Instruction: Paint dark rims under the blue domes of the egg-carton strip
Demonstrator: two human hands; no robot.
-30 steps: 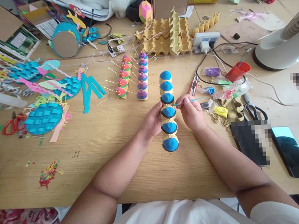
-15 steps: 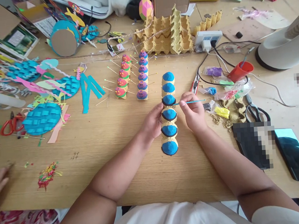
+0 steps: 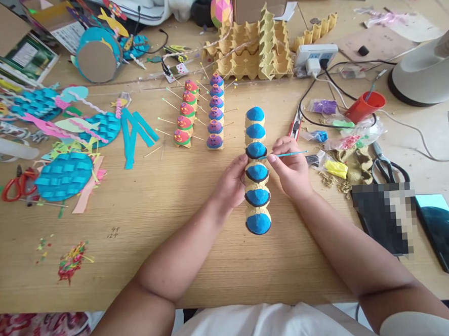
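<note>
An egg-carton strip (image 3: 258,209) stands lengthwise in front of me, its bumps capped in blue clay. Dark bands edge the caps nearer to me; the two farthest caps show none. My left hand (image 3: 235,182) grips the strip's left side near the middle, its fingertips partly hidden behind it. Between thumb and fingers, my right hand (image 3: 291,169) pinches a thin blue stick (image 3: 290,154). The stick's tip touches the lower edge of the third cap from the far end.
Two decorated carton strips with pins, one red (image 3: 186,109) and one purple (image 3: 216,110), stand beyond my left hand. A red-handled cutter (image 3: 295,125), clay packets, scissors (image 3: 384,166) and a phone (image 3: 443,233) lie at right. Woven blue paper discs (image 3: 64,175) are at left.
The stick's tip has shifted slightly along the third cap's edge. Another person's hand at the left edge has gone out of view. The whole view has shifted a little.
</note>
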